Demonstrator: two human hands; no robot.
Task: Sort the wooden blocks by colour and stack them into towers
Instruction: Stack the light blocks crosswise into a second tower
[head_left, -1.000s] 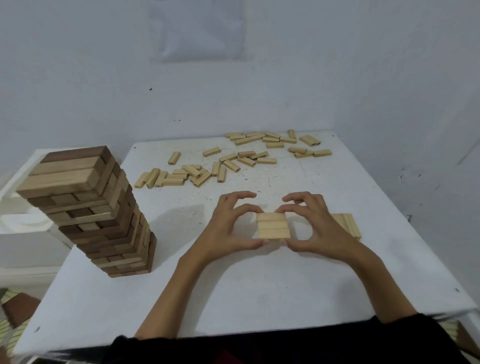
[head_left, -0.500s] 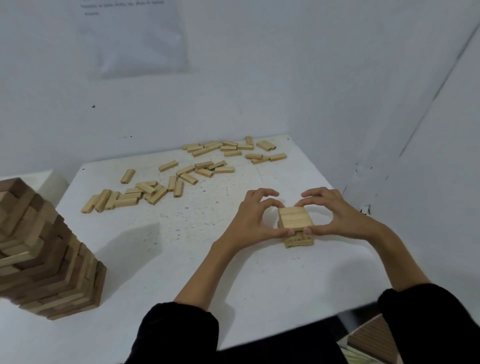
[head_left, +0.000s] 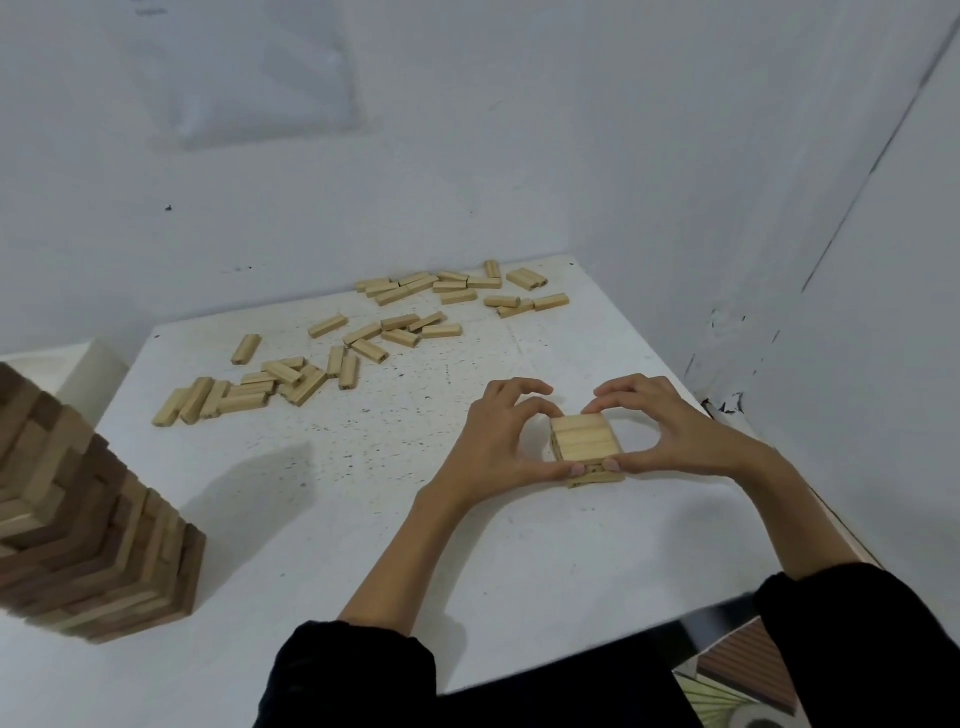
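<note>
Hands have carried the three-block layer from bare table onto a second layer a moment ago lying just right of it; left hand (head_left: 493, 441) and right hand (head_left: 675, 436) now pinch the pale stack (head_left: 584, 439) between thumbs and fingers (head_left: 524, 387), squaring it, so the light tower has two courses; loose pale blocks (head_left: 363, 338) lie scattered well beyond the stack on the table (head_left: 363, 519); the mixed tower (head_left: 78, 519) stands far left of the stack, clear of the reach.
</note>
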